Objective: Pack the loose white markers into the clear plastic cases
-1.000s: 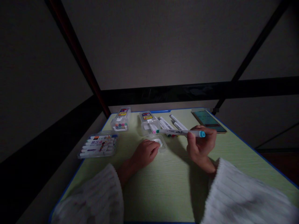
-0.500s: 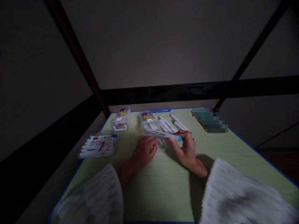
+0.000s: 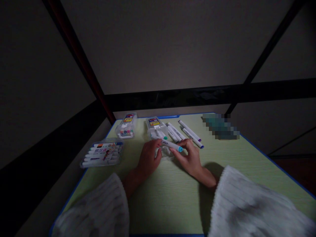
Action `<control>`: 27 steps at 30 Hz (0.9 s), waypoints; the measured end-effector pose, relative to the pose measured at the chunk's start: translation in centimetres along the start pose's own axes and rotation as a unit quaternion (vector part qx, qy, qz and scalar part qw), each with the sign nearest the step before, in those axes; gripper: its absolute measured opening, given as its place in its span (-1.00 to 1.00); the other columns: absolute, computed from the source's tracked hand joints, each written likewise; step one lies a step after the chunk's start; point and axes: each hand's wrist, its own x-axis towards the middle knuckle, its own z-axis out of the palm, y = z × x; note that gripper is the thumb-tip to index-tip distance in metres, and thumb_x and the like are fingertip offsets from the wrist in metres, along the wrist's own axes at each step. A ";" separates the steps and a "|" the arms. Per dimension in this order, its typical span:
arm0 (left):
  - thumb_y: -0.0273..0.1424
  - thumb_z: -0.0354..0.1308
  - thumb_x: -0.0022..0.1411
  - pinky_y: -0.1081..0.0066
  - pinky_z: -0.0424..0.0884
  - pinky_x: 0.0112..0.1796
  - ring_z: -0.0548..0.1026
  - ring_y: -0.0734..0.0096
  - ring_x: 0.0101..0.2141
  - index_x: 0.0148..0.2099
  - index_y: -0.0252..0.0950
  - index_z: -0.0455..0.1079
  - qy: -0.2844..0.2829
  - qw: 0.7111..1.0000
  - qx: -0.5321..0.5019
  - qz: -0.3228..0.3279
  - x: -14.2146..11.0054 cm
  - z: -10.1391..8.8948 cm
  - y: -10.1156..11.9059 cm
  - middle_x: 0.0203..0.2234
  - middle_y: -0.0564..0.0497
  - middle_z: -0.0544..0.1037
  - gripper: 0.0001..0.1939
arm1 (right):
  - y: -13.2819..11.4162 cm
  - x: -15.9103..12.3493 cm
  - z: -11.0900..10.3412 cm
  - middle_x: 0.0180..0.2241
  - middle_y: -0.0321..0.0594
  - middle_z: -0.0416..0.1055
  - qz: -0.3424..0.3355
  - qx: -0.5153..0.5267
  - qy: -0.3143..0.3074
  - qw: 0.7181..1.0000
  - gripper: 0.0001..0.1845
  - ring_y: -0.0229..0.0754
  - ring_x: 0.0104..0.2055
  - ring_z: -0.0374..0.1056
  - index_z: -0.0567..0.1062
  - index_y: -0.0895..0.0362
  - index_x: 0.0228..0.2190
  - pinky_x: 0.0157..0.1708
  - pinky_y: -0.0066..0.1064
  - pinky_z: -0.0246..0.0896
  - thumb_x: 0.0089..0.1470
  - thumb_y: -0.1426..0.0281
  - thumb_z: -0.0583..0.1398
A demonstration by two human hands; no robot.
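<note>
A white marker (image 3: 170,144) with a turquoise end slants between my two hands. My right hand (image 3: 190,158) pinches it near the turquoise end, thumb below and fingers above. The fingers of my left hand (image 3: 147,157) curl at its other end, hiding the tip. Just beyond and under the marker is an open clear plastic case (image 3: 166,154), its front part partly covered by my hands. Inside its back part lie a few markers (image 3: 161,134), one green-ended. Several loose white markers (image 3: 176,131) rest right of the case, some with purple or blue ends.
A closed clear case (image 3: 127,126) with coloured marker ends stands at the back left. Nearer on the left lies a flat clear pack of white pens (image 3: 103,154). A blurred greenish flat object (image 3: 221,126) is at the back right. The pale green table (image 3: 170,200) has blue edges.
The marker has moved left and slightly nearer with my right hand. My left hand has lifted its fingers from a loose curl to the marker's far end.
</note>
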 end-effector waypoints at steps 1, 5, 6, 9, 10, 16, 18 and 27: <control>-0.57 -0.02 0.09 0.32 0.33 -0.19 0.42 0.35 -0.28 -0.04 -0.27 0.21 -0.003 1.000 0.001 0.000 0.0 0.0 0.0 -0.33 -0.02 0.46 -0.66 | 0.0 0.0 0.0 -0.56 -0.31 0.28 0.001 -0.001 -0.001 1.000 -0.85 -0.20 -0.45 0.22 0.31 0.08 -0.50 -0.44 -0.34 0.16 -0.03 0.33 0.21; -0.58 -0.02 0.09 0.32 0.33 -0.18 0.42 0.34 -0.26 -0.02 -0.27 0.21 -0.009 1.000 0.004 0.005 0.0 0.0 0.1 -0.32 -0.03 0.47 -0.63 | 0.2 0.0 0.0 -0.55 -0.31 0.32 -0.006 -0.002 -0.007 1.000 -0.86 -0.20 -0.45 0.24 0.33 0.08 -0.49 -0.45 -0.36 0.17 -0.04 0.32 0.22; -0.58 -0.02 0.09 0.32 0.33 -0.18 0.42 0.34 -0.26 -0.02 -0.27 0.21 -0.007 1.000 0.005 0.007 0.0 0.0 0.1 -0.32 -0.03 0.47 -0.63 | 0.2 0.0 0.0 -0.54 -0.30 0.33 -0.009 0.000 -0.010 1.000 -0.86 -0.20 -0.45 0.25 0.34 0.08 -0.48 -0.45 -0.36 0.18 -0.03 0.32 0.22; -0.59 -0.02 0.08 0.32 0.33 -0.18 0.41 0.35 -0.28 -0.02 -0.29 0.22 -0.009 1.000 0.010 -0.001 0.0 0.0 0.1 -0.33 -0.03 0.47 -0.63 | 0.2 0.0 0.0 -0.53 -0.30 0.36 -0.013 0.006 -0.021 1.000 -0.87 -0.20 -0.44 0.28 0.35 0.08 -0.45 -0.45 -0.36 0.20 -0.03 0.33 0.22; -0.59 -0.02 0.08 0.32 0.33 -0.18 0.41 0.35 -0.27 -0.02 -0.29 0.22 -0.012 1.000 0.012 -0.007 0.0 -0.1 0.1 -0.33 -0.03 0.47 -0.62 | 0.2 0.0 0.0 -0.53 -0.30 0.36 -0.012 0.009 -0.027 1.000 -0.87 -0.20 -0.45 0.29 0.35 0.08 -0.45 -0.44 -0.36 0.21 -0.03 0.33 0.22; -0.59 -0.01 0.07 0.31 0.32 -0.18 0.40 0.32 -0.25 -0.01 -0.28 0.22 -0.023 0.999 0.015 -0.017 0.0 -0.1 -0.1 -0.30 -0.04 0.46 -0.60 | -0.1 0.1 -0.1 -0.51 -0.28 0.40 -0.016 0.028 -0.047 0.998 -0.90 -0.20 -0.45 0.33 0.36 0.09 -0.44 -0.46 -0.38 0.24 -0.02 0.35 0.20; -0.59 -0.01 0.08 0.30 0.33 -0.18 0.40 0.32 -0.25 -0.01 -0.29 0.22 -0.023 1.000 0.013 -0.016 0.0 0.0 -0.1 -0.29 -0.05 0.45 -0.61 | -0.2 0.2 -0.2 -0.51 -0.28 0.41 -0.028 0.025 -0.055 0.998 -0.92 -0.21 -0.46 0.34 0.36 0.09 -0.44 -0.47 -0.38 0.24 -0.01 0.36 0.18; -0.60 -0.02 0.08 0.30 0.32 -0.15 0.39 0.32 -0.22 0.02 -0.31 0.21 -0.030 0.999 0.000 -0.033 -0.1 0.2 -0.4 -0.23 -0.07 0.42 -0.58 | -0.4 0.3 -0.3 -0.48 -0.25 0.44 -0.025 0.062 -0.119 0.991 -0.96 -0.22 -0.45 0.39 0.34 0.10 -0.36 -0.47 -0.44 0.28 0.05 0.42 0.12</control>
